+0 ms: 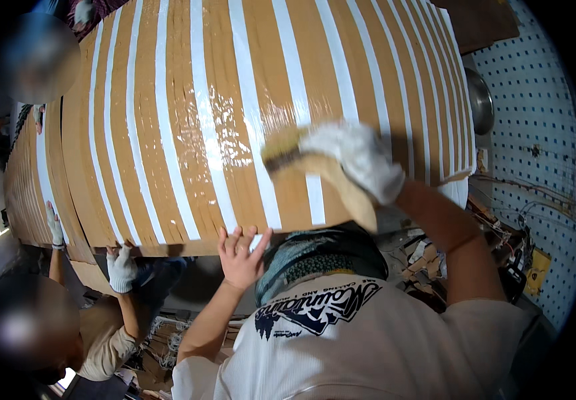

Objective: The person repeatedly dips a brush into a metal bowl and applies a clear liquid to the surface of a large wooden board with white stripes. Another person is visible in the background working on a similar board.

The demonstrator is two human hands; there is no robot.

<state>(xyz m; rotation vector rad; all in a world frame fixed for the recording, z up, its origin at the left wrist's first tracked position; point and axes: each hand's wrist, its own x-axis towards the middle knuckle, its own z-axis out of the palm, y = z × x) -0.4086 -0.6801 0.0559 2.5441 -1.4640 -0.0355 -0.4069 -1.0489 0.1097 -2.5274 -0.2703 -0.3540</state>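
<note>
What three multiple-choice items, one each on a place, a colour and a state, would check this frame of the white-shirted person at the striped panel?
1. Where is that person's bare hand?
A. On the pegboard
B. At the striped panel's lower edge
C. Around the brush

2. What colour are the stripes on the brown panel?
A. White
B. Red
C. Black

3. What is the gloved hand doing?
A. Hanging empty
B. Lying flat on the panel
C. Gripping a brush against the panel

Answers: B, its spread fingers meet the bottom edge; A, pale white bands run down the brown surface; C, the glove wraps the handle while the bristles touch a glossy patch.
</note>
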